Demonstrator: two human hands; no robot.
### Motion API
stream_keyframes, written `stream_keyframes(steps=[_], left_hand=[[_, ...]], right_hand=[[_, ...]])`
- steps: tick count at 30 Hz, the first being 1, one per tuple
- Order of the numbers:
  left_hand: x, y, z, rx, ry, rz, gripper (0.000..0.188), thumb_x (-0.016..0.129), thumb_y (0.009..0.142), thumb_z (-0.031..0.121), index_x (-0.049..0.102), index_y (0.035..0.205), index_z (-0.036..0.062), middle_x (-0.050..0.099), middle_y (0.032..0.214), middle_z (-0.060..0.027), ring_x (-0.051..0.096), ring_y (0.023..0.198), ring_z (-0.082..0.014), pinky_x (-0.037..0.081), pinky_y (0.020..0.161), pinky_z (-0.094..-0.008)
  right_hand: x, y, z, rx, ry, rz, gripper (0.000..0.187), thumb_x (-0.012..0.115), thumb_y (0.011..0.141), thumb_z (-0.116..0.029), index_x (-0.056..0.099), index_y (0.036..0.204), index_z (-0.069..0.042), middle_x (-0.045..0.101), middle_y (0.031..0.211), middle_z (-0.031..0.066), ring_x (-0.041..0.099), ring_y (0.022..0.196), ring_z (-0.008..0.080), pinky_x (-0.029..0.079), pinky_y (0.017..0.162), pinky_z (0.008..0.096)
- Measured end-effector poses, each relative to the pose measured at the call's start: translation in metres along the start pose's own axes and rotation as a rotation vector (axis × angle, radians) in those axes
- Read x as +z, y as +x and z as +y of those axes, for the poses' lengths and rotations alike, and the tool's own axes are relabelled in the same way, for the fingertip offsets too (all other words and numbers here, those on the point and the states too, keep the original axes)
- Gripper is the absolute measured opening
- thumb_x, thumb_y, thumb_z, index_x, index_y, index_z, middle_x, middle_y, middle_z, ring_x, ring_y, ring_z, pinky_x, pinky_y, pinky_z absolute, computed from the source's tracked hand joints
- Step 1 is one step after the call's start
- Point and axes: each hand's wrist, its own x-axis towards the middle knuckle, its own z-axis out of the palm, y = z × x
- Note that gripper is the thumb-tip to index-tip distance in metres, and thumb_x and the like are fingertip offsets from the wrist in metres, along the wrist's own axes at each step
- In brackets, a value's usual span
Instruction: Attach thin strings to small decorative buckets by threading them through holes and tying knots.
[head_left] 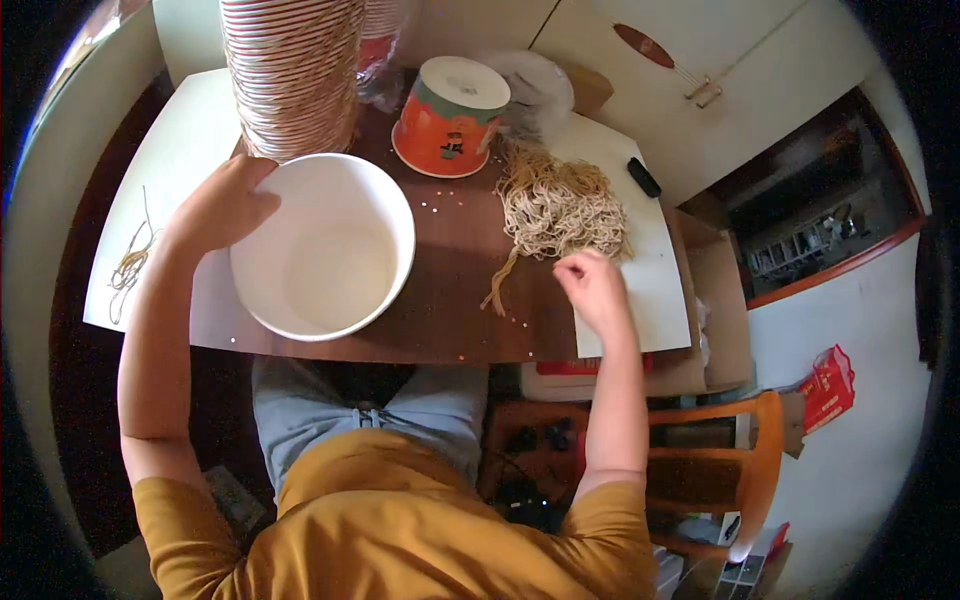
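Note:
My left hand (225, 203) grips the rim of a large white paper bucket (345, 235), thumb inside the wall. The bucket tips toward me, so its bare white inside shows. My right hand (593, 290) is closed in a pinch just at the near edge of a tangled heap of beige cords (565, 210). Whatever may be between those fingertips is too small to make out. A loose bunch of tan cord ends (502, 283) trails from the heap toward the table's front edge.
Behind the bucket rises a tall stack of nested paper buckets (295, 75). An upturned orange and green bucket (450, 125) stands at the back. A few loose cords (132, 265) lie far left. A black object (643, 178) rests at right. Small pale bits dot the brown tabletop (455, 320).

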Motion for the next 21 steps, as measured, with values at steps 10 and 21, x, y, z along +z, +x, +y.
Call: stream_keyframes(steps=[10,21], left_hand=[[-0.003,-0.019,0.021,0.079,0.016,0.433,0.028,0.06,0.083,0.012,0.062,0.109,0.0024,0.063,0.105,-0.0167,0.062,0.095,-0.0297,0.049,0.082,-0.0366],[0.031,-0.075,0.102,0.733,-0.417,0.252,0.022,0.07,0.07,0.0,0.065,0.091,0.0025,0.063,0.091,-0.0111,0.062,0.077,-0.0258,0.05,0.067,-0.0339]], right_hand=[[-0.006,0.019,0.051,0.01,-0.084,-0.048,0.011,0.067,0.075,-0.01,0.067,0.084,-0.003,0.062,0.087,0.0138,0.061,0.083,0.0311,0.049,0.076,0.0393],[-0.076,0.045,0.017,-0.03,0.487,0.042,0.012,0.065,0.086,-0.013,0.064,0.084,-0.001,0.062,0.08,0.0026,0.056,0.071,0.0088,0.046,0.067,0.0262]])
